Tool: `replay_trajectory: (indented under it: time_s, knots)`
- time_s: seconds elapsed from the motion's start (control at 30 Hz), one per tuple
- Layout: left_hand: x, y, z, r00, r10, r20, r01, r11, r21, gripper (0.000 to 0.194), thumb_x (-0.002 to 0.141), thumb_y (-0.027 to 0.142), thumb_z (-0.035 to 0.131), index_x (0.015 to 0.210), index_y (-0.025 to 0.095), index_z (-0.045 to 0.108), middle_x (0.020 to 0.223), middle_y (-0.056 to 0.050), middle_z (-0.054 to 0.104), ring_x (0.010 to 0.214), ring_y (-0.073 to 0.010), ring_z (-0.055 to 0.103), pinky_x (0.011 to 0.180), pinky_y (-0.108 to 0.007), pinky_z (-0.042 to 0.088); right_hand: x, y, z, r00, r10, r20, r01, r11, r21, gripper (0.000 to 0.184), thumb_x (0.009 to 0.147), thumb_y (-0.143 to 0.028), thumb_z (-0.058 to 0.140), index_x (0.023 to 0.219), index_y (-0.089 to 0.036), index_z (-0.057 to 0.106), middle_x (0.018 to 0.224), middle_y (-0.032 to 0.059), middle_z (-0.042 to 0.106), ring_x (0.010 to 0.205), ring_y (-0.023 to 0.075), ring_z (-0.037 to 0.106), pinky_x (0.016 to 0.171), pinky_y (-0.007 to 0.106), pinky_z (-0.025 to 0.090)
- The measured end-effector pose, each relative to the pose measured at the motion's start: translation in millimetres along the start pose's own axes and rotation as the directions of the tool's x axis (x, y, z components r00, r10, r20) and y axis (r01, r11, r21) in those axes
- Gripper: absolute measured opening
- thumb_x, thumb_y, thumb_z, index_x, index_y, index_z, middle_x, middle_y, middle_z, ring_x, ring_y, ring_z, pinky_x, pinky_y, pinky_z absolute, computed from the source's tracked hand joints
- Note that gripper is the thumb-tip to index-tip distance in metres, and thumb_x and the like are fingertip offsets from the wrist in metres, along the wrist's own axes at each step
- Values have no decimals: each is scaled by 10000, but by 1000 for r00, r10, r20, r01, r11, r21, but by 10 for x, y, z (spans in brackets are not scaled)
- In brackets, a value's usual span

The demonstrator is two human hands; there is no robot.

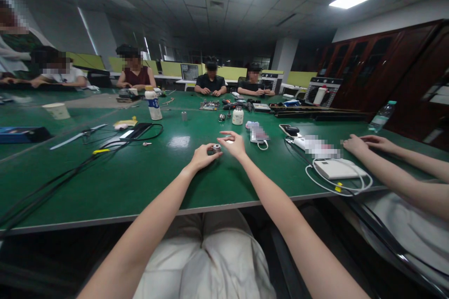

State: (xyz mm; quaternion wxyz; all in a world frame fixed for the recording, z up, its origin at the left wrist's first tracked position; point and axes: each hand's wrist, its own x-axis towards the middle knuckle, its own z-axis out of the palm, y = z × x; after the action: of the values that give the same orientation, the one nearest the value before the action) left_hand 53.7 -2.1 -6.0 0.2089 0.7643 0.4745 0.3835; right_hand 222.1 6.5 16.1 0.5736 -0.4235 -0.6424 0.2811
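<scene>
In the middle of the frame, the left hand [202,155] curls tight around a small metal part [216,148] to keep it steady on the green table [140,182]. The right hand [234,144] pinches its top with 2 fingers, the others spread.

- The metal part [216,148] lies on the table [147,182], between the left hand [203,155] and right hand [233,144].
- Behind the part: a jar [237,115].
- Far left of it: a bottle [153,105] and cables [105,147].
- Right of it: a phone [258,134], then a power bank [338,168] beside a co-worker's hands [356,144].
</scene>
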Motion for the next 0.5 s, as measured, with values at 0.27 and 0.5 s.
replay_trajectory:
  time_s: [0.27,0.5]
  knots:
    - [5,13,-7,1000,-12,9,11,999,38,469,753,505,693,1118,211,709,1093,-84,759,1043,-301,700,942,-403,525,31,230,-508,868,292,401,-281,956,-87,326,629,-127,832,943,-138,748,725,42,766,720,173,737,709,268,585]
    - [16,-16,-7,1000,12,10,-13,999,52,470,758,519,682,1106,205,713,1062,-91,763,1014,-295,704,917,-398,530,43,332,-518,806,314,502,-327,943,-64,431,531,-90,873,940,-154,753,741,33,771,728,172,740,710,267,595]
